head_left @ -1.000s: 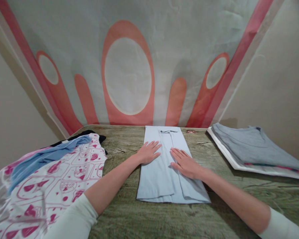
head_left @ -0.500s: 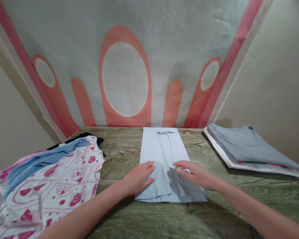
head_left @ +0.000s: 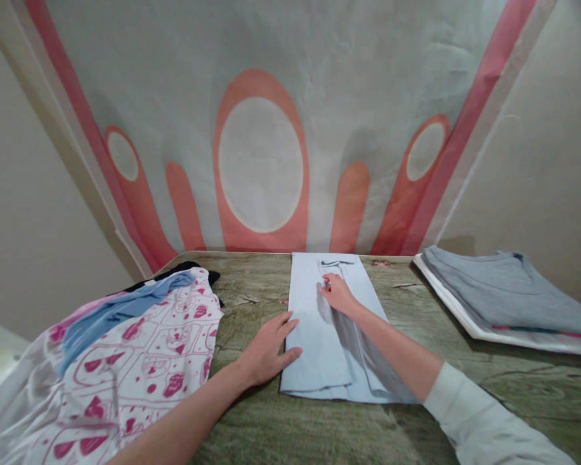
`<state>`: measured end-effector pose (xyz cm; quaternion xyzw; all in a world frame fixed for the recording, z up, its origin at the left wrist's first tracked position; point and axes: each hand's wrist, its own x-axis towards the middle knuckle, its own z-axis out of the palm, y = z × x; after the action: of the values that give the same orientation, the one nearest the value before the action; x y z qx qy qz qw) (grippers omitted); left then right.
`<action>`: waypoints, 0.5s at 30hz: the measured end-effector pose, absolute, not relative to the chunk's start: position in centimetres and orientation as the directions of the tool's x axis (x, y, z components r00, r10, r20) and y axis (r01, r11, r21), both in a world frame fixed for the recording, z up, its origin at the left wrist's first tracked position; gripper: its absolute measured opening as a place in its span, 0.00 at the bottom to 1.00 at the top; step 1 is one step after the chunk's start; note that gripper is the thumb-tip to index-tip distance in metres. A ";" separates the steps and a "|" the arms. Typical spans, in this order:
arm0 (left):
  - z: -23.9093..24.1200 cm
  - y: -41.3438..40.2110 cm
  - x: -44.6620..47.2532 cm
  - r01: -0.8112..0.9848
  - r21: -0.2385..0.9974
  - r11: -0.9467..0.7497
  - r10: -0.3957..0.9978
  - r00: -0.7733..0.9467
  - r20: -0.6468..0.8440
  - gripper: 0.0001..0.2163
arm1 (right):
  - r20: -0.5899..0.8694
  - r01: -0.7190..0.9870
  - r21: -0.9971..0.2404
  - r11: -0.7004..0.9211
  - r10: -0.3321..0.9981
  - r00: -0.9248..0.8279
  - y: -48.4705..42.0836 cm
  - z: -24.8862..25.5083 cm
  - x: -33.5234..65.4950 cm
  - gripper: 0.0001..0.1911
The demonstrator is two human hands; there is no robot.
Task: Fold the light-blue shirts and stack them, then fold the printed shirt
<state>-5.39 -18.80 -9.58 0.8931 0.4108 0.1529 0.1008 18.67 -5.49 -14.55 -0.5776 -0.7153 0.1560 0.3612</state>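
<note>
Left hand (head_left: 266, 352) lay open on the folded shirt (head_left: 310, 316) at seven o'clock; right hand (head_left: 337, 295) seemingly pinched cloth near twelve; uneven pulling might skew folds.

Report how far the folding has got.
Done: a grey shirt lies folded at right. In hand: the light blue shirt, folded into a long strip, left hand at its edge, right hand near its collar. Left: the loose clothes pile at left.
</note>
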 end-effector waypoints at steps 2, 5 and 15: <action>-10.1 -18.5 -5.3 0.717 0.253 -0.649 0.759 0.632 0.156 0.24 | 0.374 0.718 -0.623 0.310 0.924 -0.075 -5.9 -15.2 18.8 0.17; -10.4 -17.5 -4.7 0.733 0.199 -0.651 0.758 0.640 0.122 0.24 | 0.402 0.717 -0.610 0.336 0.912 -0.085 -5.6 -15.5 19.3 0.15; -9.2 -15.7 -2.4 0.709 0.218 -0.670 0.741 0.654 0.150 0.15 | 0.360 0.707 -0.667 0.235 0.932 0.031 -2.8 -15.1 21.1 0.15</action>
<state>-2.35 -15.73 -9.20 0.9067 0.4000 0.1137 0.0703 21.08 -2.77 -15.10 -0.6016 -0.6812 0.1440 0.3916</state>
